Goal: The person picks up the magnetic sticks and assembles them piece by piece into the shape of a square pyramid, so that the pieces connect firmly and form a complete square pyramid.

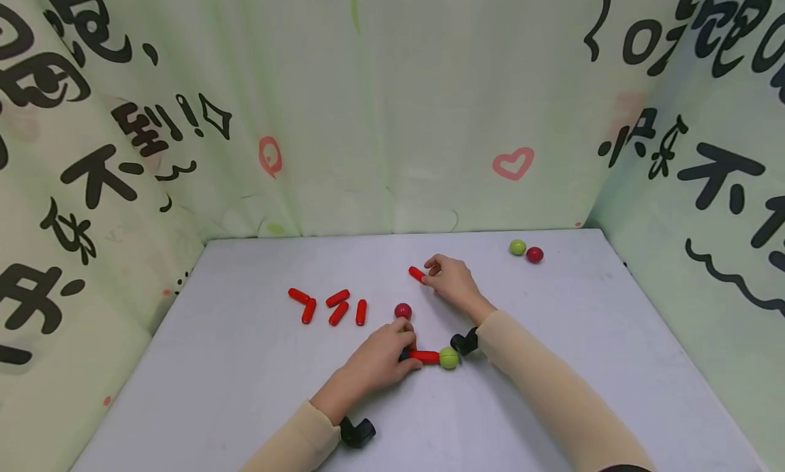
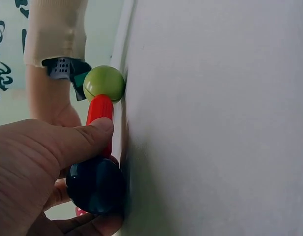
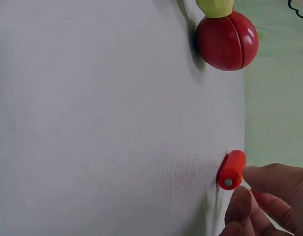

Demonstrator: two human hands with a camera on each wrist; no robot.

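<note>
Touching rods [image 1: 425, 357] [image 1: 415, 273], hands [image 1: 379, 356] [image 1: 454, 282] inside table edges [image 1: 343, 240]

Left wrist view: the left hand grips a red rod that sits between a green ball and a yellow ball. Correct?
Not quite. The second ball isn't yellow: the left wrist view shows a dark blue ball. The left hand does grip a red rod between it and a green ball.

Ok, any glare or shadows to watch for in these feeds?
Head: fairly even light, soft shadow beside the right sleeve; left wrist: small highlights on the dark blue ball, faint shadow on the tabletop; right wrist: bright glints on the red ball, shadow beside it, but the red rod is sharp enough to show its grey end.
</note>
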